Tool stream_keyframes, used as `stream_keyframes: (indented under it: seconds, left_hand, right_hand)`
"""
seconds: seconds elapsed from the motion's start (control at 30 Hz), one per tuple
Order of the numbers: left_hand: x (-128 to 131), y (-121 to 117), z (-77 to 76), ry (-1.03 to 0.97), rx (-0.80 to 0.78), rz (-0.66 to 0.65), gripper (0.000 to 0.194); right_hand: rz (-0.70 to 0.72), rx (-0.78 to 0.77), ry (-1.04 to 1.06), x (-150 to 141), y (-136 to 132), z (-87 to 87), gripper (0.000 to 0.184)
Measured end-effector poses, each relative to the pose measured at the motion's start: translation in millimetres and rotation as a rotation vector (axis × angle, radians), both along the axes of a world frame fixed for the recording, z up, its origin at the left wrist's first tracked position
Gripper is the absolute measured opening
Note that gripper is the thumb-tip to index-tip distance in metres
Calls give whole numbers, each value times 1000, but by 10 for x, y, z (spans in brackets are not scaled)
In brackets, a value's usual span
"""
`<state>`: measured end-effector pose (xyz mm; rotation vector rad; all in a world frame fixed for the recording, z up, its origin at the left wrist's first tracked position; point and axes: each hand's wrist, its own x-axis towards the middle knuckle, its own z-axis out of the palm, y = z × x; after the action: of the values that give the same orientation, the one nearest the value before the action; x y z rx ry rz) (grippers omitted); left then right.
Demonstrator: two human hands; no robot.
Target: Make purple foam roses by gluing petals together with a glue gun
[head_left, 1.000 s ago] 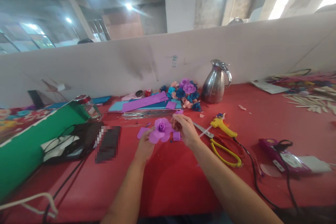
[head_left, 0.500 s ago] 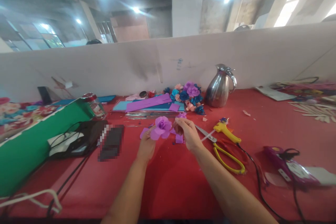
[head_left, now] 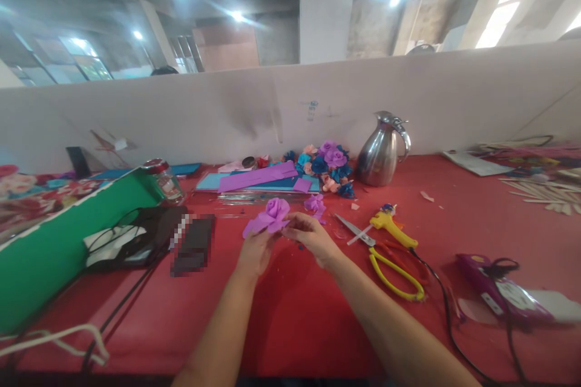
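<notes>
A purple foam rose (head_left: pixel 273 215) is held above the red table (head_left: pixel 308 308) between both hands. My left hand (head_left: pixel 254 252) grips it from below, fingers closed on its base. My right hand (head_left: pixel 310 237) is closed against the flower's right side, fingers pinching at its lower petals. A smaller purple foam flower piece (head_left: pixel 315 204) lies on the table just beyond my right hand.
Yellow-handled scissors (head_left: pixel 391 269) and a yellow glue gun (head_left: pixel 393 227) lie right of my hands. A steel jug (head_left: pixel 380 152), a pile of foam flowers (head_left: pixel 327 166) and purple and blue foam sheets (head_left: pixel 258 178) stand at the back. A black bag (head_left: pixel 136 240) and green roll (head_left: pixel 59 236) sit left.
The rose has tipped over from facing up to lying on its side, and my right hand has moved left from the loose petals onto the flower's base.
</notes>
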<state>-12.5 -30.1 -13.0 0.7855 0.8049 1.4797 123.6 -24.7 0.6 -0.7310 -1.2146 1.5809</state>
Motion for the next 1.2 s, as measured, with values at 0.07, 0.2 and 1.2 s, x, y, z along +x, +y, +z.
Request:
stream_keyframes:
  seconds: [0.07, 0.2, 1.2]
  left_hand:
    - [-18, 15, -30, -41, -46, -29, 21]
    - [-27, 39, -81, -137, -107, -86, 18]
    - [62, -20, -64, -56, -33, -140, 19]
  right_hand:
    - [-12, -19, 2, -10, -5, -7, 33]
    - [-48, -50, -26, -22, 4, -35, 33]
    - [-146, 182, 8, -90, -45, -90, 24]
